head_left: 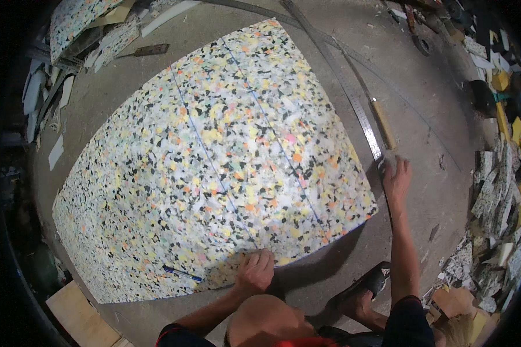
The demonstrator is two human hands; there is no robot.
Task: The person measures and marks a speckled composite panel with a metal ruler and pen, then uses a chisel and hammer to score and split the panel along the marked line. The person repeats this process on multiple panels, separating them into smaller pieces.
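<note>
A large speckled foam sheet (pixel 214 150) in white, yellow, black and orange lies across the floor, with two blue lines drawn over it. At its near edge, my left hand (pixel 256 269) presses down with bent fingers close together, gripping the edge. A blue pen (pixel 182 273) rests on the foam to the left of that hand. Beyond the sheet's right corner, my right hand (pixel 396 182) has its fingers curled at the near end of a long metal ruler (pixel 353 101). Beside the ruler lies a long knife (pixel 383 124) with a wooden handle, just past my fingertips.
Foam offcuts (pixel 495 185) are heaped along the right side. More foam pieces (pixel 113 40) lie at the far left, near a second wooden-handled tool (pixel 150 50). A thin strip (pixel 411 98) curves over the floor. My sandalled foot (pixel 362 292) stands near the sheet.
</note>
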